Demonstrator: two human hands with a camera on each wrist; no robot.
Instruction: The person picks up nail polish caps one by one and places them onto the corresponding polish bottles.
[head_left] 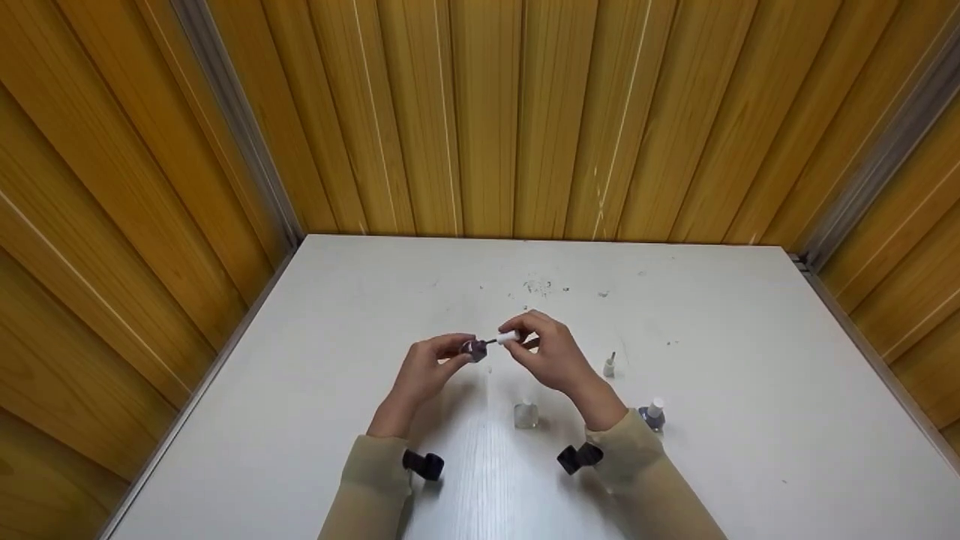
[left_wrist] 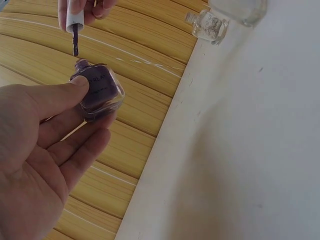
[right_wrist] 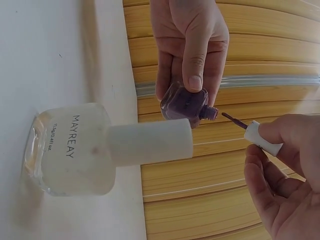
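Observation:
My left hand (head_left: pixel 424 367) holds a nail polish bottle (left_wrist: pixel 100 90) of dark purple polish, the thumb across its front and fingers behind it. Its neck is uncovered and points towards my right hand (head_left: pixel 556 358). Between thumb and fingers, the right hand pinches a white nail polish cap (right_wrist: pixel 263 139) with its brush (right_wrist: pixel 234 120) coated in purple. In both wrist views the brush tip is just outside the bottle's mouth. Below the hands, a clear bottle with pale contents and a white cap (right_wrist: pixel 75 150) stands upright on the table.
A bluish bottle with a white cap (head_left: pixel 652 416) stands by the right sleeve. Further back on the right is a small clear bottle with a bare neck (left_wrist: pixel 210 26). Dark specks mark the white table (head_left: pixel 360 300); wood-patterned panels (head_left: pixel 487 120) rise behind and at both sides.

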